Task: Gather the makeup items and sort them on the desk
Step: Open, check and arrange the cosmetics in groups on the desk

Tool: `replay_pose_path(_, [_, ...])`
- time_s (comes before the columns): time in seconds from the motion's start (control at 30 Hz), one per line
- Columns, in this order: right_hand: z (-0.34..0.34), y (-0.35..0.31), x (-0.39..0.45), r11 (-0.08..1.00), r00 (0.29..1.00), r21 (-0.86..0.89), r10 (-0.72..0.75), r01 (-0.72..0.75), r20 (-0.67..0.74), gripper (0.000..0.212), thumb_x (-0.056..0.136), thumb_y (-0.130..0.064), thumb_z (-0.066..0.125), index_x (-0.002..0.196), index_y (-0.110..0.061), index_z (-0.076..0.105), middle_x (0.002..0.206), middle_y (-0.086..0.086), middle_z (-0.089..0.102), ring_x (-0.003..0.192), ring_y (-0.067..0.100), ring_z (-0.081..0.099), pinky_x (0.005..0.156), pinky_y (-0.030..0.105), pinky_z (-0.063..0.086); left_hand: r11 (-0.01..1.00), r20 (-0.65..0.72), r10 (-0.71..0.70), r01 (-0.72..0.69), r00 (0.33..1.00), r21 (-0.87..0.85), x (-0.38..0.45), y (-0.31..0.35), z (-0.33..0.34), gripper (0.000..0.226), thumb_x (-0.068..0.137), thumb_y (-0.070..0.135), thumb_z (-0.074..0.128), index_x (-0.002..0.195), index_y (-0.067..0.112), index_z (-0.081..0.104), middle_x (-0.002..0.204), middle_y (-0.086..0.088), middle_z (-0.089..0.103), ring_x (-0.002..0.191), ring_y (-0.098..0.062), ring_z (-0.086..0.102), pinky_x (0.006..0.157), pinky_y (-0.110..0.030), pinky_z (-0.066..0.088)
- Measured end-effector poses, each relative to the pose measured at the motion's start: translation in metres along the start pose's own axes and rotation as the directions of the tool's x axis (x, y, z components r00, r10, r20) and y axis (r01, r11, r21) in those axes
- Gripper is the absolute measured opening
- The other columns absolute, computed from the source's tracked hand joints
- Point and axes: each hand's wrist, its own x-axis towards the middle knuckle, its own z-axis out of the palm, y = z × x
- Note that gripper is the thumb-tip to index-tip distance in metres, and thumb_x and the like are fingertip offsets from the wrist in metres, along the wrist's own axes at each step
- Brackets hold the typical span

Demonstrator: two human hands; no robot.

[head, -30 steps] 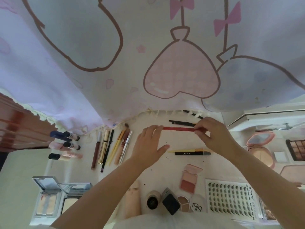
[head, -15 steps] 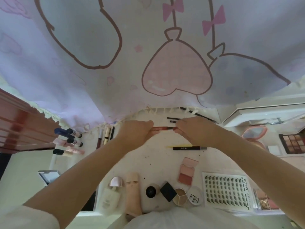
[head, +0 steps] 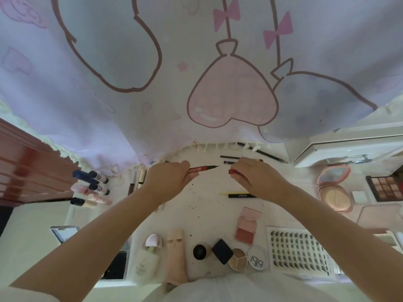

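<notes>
L grip curling round red liner pen, thin tip bare; R grip pinching its red cap; bare speckled table w/ room between arms.

— What lay on the desk?
— A blush compact near the middle, a sheet of false lashes right, and tubes grouped far left.
— And nearer?
— A black jar beside a round palette.

The left hand covered most of the red pen, and the right hand hid nearly all of its cap. The left forearm concealed part of a compact. The palette ran off the right edge. Tube labels were too small to read.
</notes>
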Motion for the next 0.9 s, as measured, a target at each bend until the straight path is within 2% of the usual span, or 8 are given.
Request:
replay_pose_path(0.17, [0.004,-0.008,-0.001,1.0,0.999,0.013,-0.021,0.021,-0.027,0.031,0.097,-0.028,0.035,0.113,-0.01,0.055,0.105,0.003,0.056,0.092,0.016,0.053,0.074,0.02,0.038,1.0,0.036,0.005,-0.005,0.999,0.014,-0.005,0.008,0.0,0.034,0.094,0.05,0.022,0.081,0.019,0.028,0.057,0.009,0.031,0.046,-0.009,0.033,0.04,-0.021,0.021])
replay_pose_path(0.33, [0.009,-0.013,0.003,0.999,0.999,0.003,-0.052,0.052,-0.002,0.029,0.097,-0.027,0.037,0.112,-0.011,0.056,0.103,0.004,0.056,0.09,0.018,0.054,0.075,0.022,0.038,0.999,0.019,0.033,-0.034,0.999,0.008,-0.01,0.014,0.006,0.036,0.094,0.05,0.022,0.086,0.019,0.037,0.065,0.006,0.04,0.051,-0.013,0.037,0.04,-0.022,0.018])
replay_pose_path(0.47, [0.01,-0.015,0.009,0.998,0.996,0.003,-0.066,0.066,0.056,0.028,0.096,-0.027,0.038,0.112,-0.013,0.057,0.102,0.003,0.055,0.089,0.019,0.054,0.071,0.021,0.036,0.998,0.037,0.015,-0.013,0.999,-0.06,-0.015,0.015,0.012,0.033,0.094,0.049,0.023,0.087,0.019,0.037,0.063,0.009,0.038,0.052,-0.013,0.04,0.041,-0.019,0.017])
replay_pose_path(0.57, [0.015,-0.011,0.02,0.995,0.993,-0.023,-0.098,0.1,0.064,0.029,0.095,-0.027,0.042,0.117,-0.016,0.057,0.1,0.006,0.054,0.086,0.02,0.052,0.07,0.026,0.039,0.984,0.065,-0.011,0.023,0.998,-0.179,-0.022,0.015,0.021,0.027,0.096,0.043,0.026,0.091,0.019,0.036,0.059,0.009,0.037,0.049,-0.012,0.041,0.041,-0.019,0.025])
replay_pose_path(0.67, [0.03,-0.009,0.042,0.99,0.981,-0.069,-0.11,0.122,0.163,0.032,0.096,-0.028,0.038,0.123,-0.02,0.053,0.106,0.004,0.052,0.092,0.019,0.049,0.075,0.028,0.041,0.926,0.12,-0.074,0.113,0.99,-0.359,-0.027,0.012,0.036,0.021,0.097,0.031,0.028,0.096,0.013,0.039,0.068,0.002,0.049,0.057,-0.019,0.048,0.043,-0.022,0.027])
replay_pose_path(0.77, [0.052,-0.014,0.07,0.982,0.958,-0.091,-0.14,0.167,0.25,0.033,0.097,-0.025,0.037,0.126,-0.019,0.052,0.112,0.006,0.052,0.103,0.021,0.045,0.083,0.031,0.041,0.873,0.214,-0.17,0.248,0.962,-0.42,-0.028,0.006,0.051,0.022,0.097,0.021,0.029,0.104,0.006,0.044,0.083,-0.009,0.056,0.069,-0.027,0.056,0.055,-0.025,0.032])
replay_pose_path(0.9, [0.085,-0.021,0.101,0.97,0.937,-0.128,-0.156,0.205,0.314,0.03,0.094,-0.021,0.042,0.12,-0.019,0.058,0.116,0.008,0.05,0.113,0.025,0.038,0.082,0.032,0.036,0.8,0.297,-0.288,0.399,0.91,-0.448,-0.029,0.0,0.075,0.023,0.096,0.019,0.034,0.108,0.006,0.048,0.083,-0.006,0.053,0.069,-0.021,0.052,0.058,-0.028,0.038])
